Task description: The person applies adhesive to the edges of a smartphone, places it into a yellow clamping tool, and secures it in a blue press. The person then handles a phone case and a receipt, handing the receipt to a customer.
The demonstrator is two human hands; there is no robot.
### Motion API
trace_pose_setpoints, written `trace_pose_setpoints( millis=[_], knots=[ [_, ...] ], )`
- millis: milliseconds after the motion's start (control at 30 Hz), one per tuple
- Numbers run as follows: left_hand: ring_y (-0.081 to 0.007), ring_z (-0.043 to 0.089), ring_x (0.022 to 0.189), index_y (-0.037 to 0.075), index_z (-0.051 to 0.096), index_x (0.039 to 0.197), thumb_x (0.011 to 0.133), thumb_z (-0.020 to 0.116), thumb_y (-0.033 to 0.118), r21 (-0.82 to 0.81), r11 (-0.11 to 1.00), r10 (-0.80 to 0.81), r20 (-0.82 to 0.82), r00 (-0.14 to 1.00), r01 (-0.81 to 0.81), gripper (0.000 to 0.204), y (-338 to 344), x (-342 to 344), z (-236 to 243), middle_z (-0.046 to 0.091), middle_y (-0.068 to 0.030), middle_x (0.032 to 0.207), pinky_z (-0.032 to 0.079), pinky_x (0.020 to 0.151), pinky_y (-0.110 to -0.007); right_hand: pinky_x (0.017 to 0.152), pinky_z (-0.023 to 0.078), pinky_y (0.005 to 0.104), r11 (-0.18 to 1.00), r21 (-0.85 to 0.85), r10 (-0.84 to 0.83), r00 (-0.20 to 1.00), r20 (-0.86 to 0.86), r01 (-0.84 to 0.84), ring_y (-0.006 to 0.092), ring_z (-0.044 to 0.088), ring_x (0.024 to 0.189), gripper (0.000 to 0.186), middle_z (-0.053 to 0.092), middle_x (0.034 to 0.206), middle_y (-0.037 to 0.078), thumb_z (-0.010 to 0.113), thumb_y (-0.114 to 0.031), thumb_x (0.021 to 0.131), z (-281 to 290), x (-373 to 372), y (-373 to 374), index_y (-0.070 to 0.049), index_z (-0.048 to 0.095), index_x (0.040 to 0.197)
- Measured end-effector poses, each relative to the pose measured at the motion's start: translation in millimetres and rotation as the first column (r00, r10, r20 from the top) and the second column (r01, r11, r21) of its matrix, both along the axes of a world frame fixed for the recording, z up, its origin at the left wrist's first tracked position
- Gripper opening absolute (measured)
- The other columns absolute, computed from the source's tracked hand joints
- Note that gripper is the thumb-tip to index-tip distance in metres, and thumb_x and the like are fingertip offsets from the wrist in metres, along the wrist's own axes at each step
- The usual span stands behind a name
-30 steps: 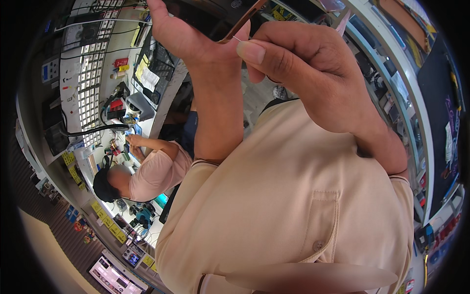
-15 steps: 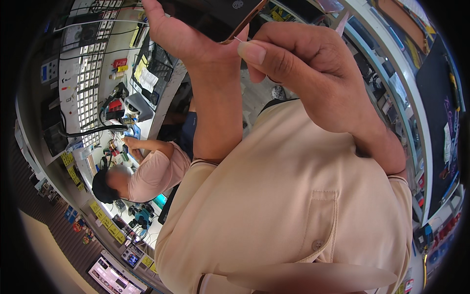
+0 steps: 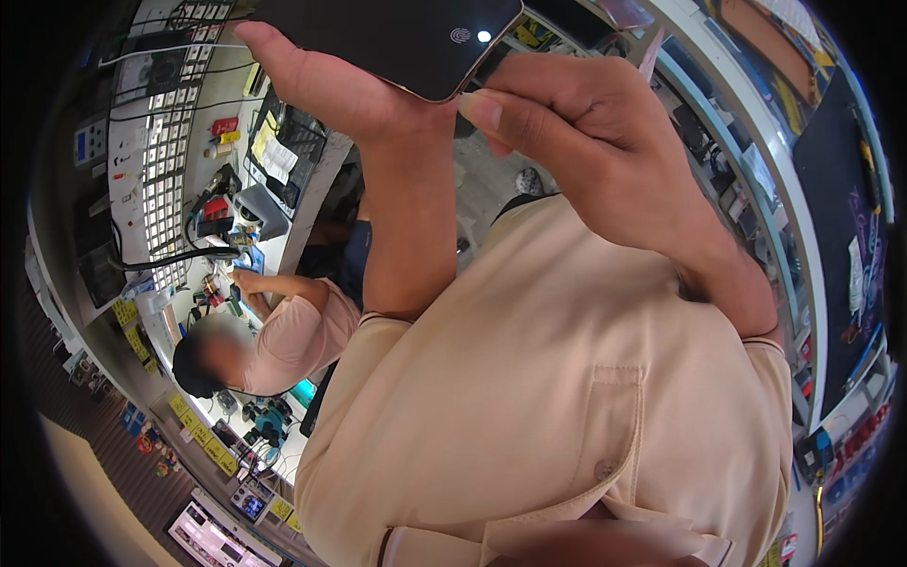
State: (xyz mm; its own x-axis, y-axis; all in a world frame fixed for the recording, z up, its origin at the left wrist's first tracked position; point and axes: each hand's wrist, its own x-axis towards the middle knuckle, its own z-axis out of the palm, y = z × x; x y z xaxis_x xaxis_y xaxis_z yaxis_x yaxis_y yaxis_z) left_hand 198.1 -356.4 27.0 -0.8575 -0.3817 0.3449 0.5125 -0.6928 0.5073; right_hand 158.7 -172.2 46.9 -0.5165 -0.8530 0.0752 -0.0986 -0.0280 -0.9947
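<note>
A black smartphone (image 3: 397, 42) with a thin gold-toned rim lies across my left hand (image 3: 326, 85), which grips it from underneath. Its dark screen faces up and carries a fingerprint icon with a bright white spot beside it. The phone's far part is cut off by the top edge. My right hand (image 3: 576, 123) is closed in a pinch at the phone's near right corner, thumb against the forefinger. A thin metal pin showed between these fingertips half a second ago. Now it is mostly hidden, and I cannot tell whether it touches the phone.
On the left, a co-worker (image 3: 293, 331) in a dark cap works at a long cluttered bench (image 3: 316, 180) with tools and cables. Racks of small white drawers (image 3: 165, 161) line its back. To my right stands a shelf with a pale frame (image 3: 779, 142) and a dark mat (image 3: 836, 236).
The phone has shifted down and left and turned so more of its screen shows. The white spot on it is new. My right hand has moved slightly down, staying by the corner.
</note>
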Motion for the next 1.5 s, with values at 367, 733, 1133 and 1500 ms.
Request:
trace_pose_setpoints(
  millis=[367,733,1133,1500],
  knots=[
    [-0.0479,0.049,0.138,0.000,0.044,0.151,0.104,0.038,0.069,0.385,0.878,-0.316,0.020,0.949,0.284,0.084,-23.6,-0.2,-14.8,0.055,-0.0292,0.145,0.043,0.112,-0.065,0.084,0.057,0.0364,0.970,0.228,0.116,0.663,-0.739,0.084,0.0227,0.067,0.113,0.052,0.068,0.122,0.019,0.067,-0.042,0.103,-43.0,-28.6,28.4,0.001,0.068,0.131],
    [-0.0216,0.063,0.116,0.002,0.053,0.146,0.108,0.040,0.064,-0.181,0.843,-0.336,0.557,0.759,0.506,0.073,140.1,-123.9,-11.9,0.064,-0.0098,0.133,0.050,0.104,-0.037,0.094,0.055,0.0342,0.725,-0.227,-0.259,0.563,0.785,0.650,0.0171,0.069,0.107,0.040,0.072,0.115,0.007,0.073,-0.029,0.099,-42.1,-85.0,127.7,-0.002,0.064,0.127],
    [-0.0111,0.063,0.100,0.000,0.060,0.126,0.097,0.076,0.016,-0.402,0.693,-0.329,0.563,0.758,0.598,0.037,297.0,-180.4,-41.6,0.064,-0.0047,0.111,0.055,0.089,-0.028,0.085,0.063,0.0336,0.198,-0.193,-0.775,0.274,0.569,0.961,0.0174,0.073,0.098,0.039,0.072,0.111,0.008,0.081,-0.015,0.093,-65.6,-88.4,264.3,0.000,0.063,0.124],
    [-0.0165,0.066,0.102,-0.003,0.059,0.134,0.099,0.073,0.017,-0.309,0.676,-0.388,0.622,0.680,0.669,0.042,299.9,-203.3,-49.7,0.069,-0.0094,0.118,0.054,0.097,-0.032,0.082,0.064,0.0328,0.304,-0.165,-0.798,0.345,0.494,0.938,0.0174,0.073,0.101,0.038,0.071,0.113,0.009,0.079,-0.018,0.095,-68.1,-118.5,287.8,0.000,0.063,0.124]
  ],
)
